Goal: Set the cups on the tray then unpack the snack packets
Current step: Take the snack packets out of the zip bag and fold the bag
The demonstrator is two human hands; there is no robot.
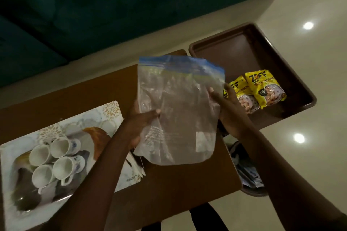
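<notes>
Both my hands hold up a clear zip bag (178, 110) with a blue seal strip over the brown table (169, 189); the bag looks empty. My left hand (139, 124) grips its left edge and my right hand (229, 110) grips its right edge. Several white cups (56, 161) lie on their sides on the patterned tray (105, 118) at the lower left. Two yellow snack packets (262, 88) lie side by side in the dark brown tray (234, 48) at the right, just beyond my right hand.
A dark green sofa (93, 5) fills the far side. Pale glossy floor (309, 155) surrounds the table. Below my right forearm a dark round bin (246, 172) holds crumpled wrappers. A flat white paper piece (137, 167) lies beside the patterned tray.
</notes>
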